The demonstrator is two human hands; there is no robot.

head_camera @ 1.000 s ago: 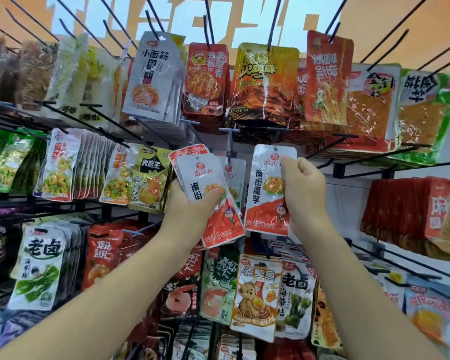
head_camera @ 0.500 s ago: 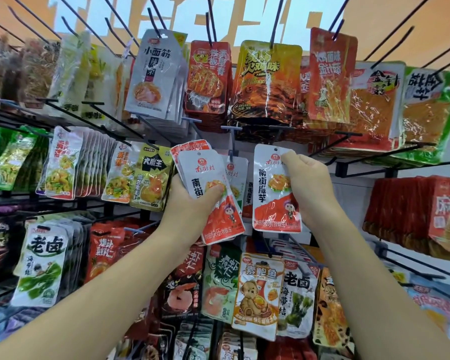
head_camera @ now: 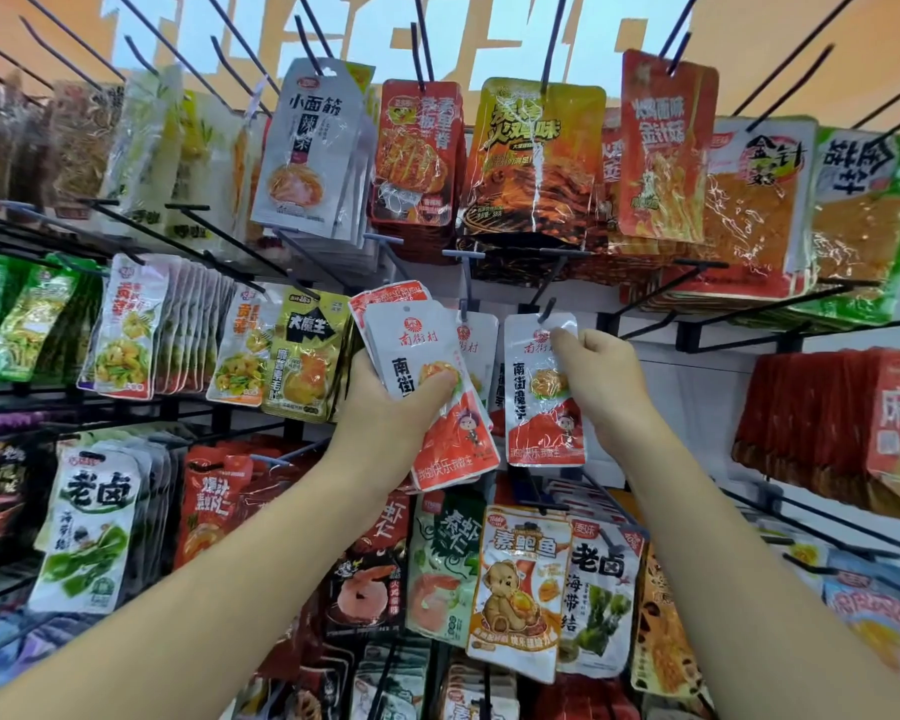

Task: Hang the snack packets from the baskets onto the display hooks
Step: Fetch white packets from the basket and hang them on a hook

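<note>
My left hand [head_camera: 385,413] grips a stack of white-and-red snack packets [head_camera: 427,387], thumb across the front one. My right hand [head_camera: 601,381] pinches the top right corner of a single matching packet [head_camera: 539,402], whose hang hole sits at the tip of a black display hook [head_camera: 546,309]. Just left of it another packet of the same kind [head_camera: 476,350] hangs on the neighbouring hook, partly hidden behind the stack.
Rows of black hooks stick out toward me, loaded with snack packets: grey and orange ones [head_camera: 531,158] above, yellow-green ones [head_camera: 126,330] at left, a red stack [head_camera: 827,423] at right, a bear packet [head_camera: 520,589] below. No basket shows.
My right hand has shifted from the packet's side to its top corner and moved the packet right and up, bringing its hole to the hook tip. The left hand kept still.
</note>
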